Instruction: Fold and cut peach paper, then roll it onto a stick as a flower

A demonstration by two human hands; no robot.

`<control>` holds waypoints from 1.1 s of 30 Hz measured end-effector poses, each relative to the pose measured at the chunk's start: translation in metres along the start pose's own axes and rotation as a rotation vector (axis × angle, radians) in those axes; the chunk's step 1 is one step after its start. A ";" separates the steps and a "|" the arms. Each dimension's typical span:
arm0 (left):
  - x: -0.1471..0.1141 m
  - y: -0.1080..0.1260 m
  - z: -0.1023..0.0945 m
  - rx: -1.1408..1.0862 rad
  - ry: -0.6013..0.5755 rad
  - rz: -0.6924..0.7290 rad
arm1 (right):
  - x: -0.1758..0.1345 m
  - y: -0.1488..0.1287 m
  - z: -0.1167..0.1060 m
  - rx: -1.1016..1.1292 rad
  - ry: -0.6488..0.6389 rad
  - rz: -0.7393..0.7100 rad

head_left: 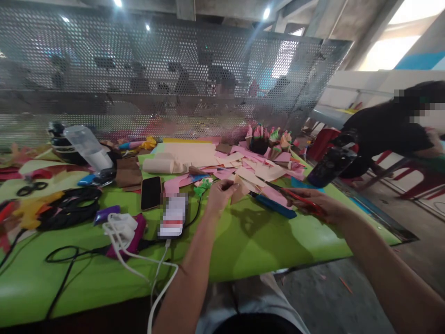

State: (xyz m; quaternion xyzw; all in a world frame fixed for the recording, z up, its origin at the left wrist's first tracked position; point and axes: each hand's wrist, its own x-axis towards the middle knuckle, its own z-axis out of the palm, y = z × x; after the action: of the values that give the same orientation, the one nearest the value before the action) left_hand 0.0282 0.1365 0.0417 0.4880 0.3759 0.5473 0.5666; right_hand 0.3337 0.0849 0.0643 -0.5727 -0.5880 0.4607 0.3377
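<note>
My left hand [222,194] pinches a small piece of peach-coloured paper [239,189] over the green table covering [260,250]. Fingers wrapped round the red handles, my right hand [316,204] grips a pair of scissors [301,195]. The dark blades point left, towards the paper, and I cannot tell whether they touch it. Under the scissors lies a blue utility knife [274,206]. Strips of pink and cream paper [259,169] are heaped just beyond both hands.
Left of my arm are a charging phone [173,215], a dark phone [151,193], white chargers with cables [121,229] and a clear bottle [88,146]. Paper flowers [267,139] stand at the back. A dark bottle [328,162] stands right; a person [389,120] sits beyond.
</note>
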 end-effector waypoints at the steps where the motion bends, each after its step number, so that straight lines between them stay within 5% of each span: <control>1: -0.001 0.000 0.001 0.058 -0.013 0.024 | -0.001 -0.004 0.008 0.142 -0.021 0.029; 5: -0.003 0.002 0.004 0.236 -0.053 0.072 | 0.008 -0.030 0.044 0.449 -0.016 -0.082; 16: -0.004 -0.008 0.006 0.426 -0.156 0.019 | 0.045 -0.057 0.117 0.393 0.093 -0.208; 24: -0.007 0.002 0.010 0.247 -0.166 0.018 | 0.049 -0.058 0.119 0.368 0.190 -0.231; 33: -0.005 0.006 0.005 0.069 0.020 0.028 | 0.019 -0.043 0.090 0.244 0.010 -0.091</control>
State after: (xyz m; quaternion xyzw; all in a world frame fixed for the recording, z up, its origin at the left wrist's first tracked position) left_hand 0.0307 0.1303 0.0482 0.5071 0.3932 0.5466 0.5380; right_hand 0.2327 0.0934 0.0701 -0.5024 -0.5514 0.5100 0.4283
